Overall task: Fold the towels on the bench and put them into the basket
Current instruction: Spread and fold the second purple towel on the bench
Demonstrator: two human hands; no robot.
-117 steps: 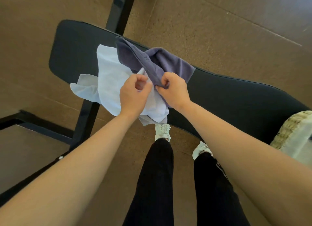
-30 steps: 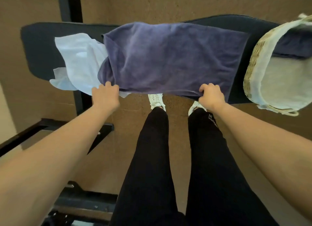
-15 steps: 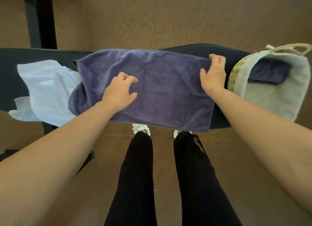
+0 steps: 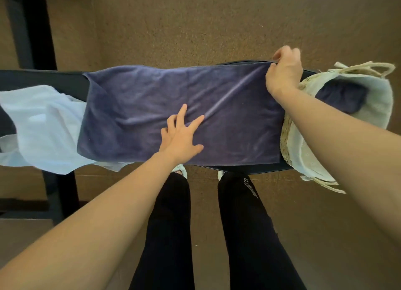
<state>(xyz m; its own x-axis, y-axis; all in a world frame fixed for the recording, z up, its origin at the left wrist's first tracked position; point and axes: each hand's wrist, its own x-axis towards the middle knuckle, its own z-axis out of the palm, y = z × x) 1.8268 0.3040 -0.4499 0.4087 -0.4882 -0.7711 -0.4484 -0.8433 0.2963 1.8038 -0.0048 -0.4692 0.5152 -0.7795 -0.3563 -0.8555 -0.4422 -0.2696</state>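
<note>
A purple towel lies spread flat across the black bench. My left hand rests flat on the towel's middle with fingers spread. My right hand pinches the towel's far right corner at the bench's back edge. A crumpled white towel sits at the left, partly under the purple one and hanging over the front edge. A woven basket with a pale lining stands at the bench's right end, with a folded dark purple towel inside it.
My legs in black trousers stand right in front of the bench on a brown floor. A black metal frame runs under the bench at the left. The basket's handle sticks up at its far side.
The purple towel went from bunched to spread flat along the bench. My left hand slid rightward to the towel's middle and flattened. My right hand moved to the far right corner and closed on it.
</note>
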